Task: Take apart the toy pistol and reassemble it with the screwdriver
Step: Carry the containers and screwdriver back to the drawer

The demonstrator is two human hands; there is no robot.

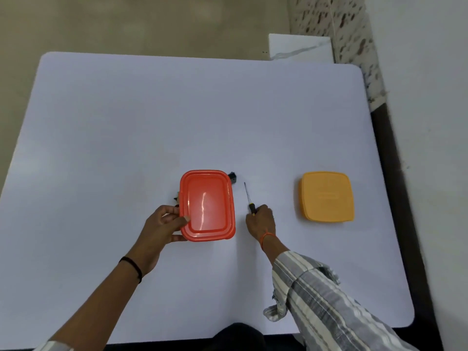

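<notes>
My right hand (260, 219) pinches the screwdriver (249, 198) handle, shaft pointing away from my fingers. My left hand (162, 224) grips the red box (207, 206); dark toy pistol (232, 178) parts peek out just beyond it.

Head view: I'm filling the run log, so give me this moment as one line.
left hand: grips orange box | right hand: holds screwdriver on table | dark parts behind box: partly hidden | yellow box: untouched

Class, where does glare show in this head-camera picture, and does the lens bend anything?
Head view: a white glare streak runs down the red container held by the left hand; the wide-angle lens bows the table edges; lighting soft, shadows faint.
</notes>
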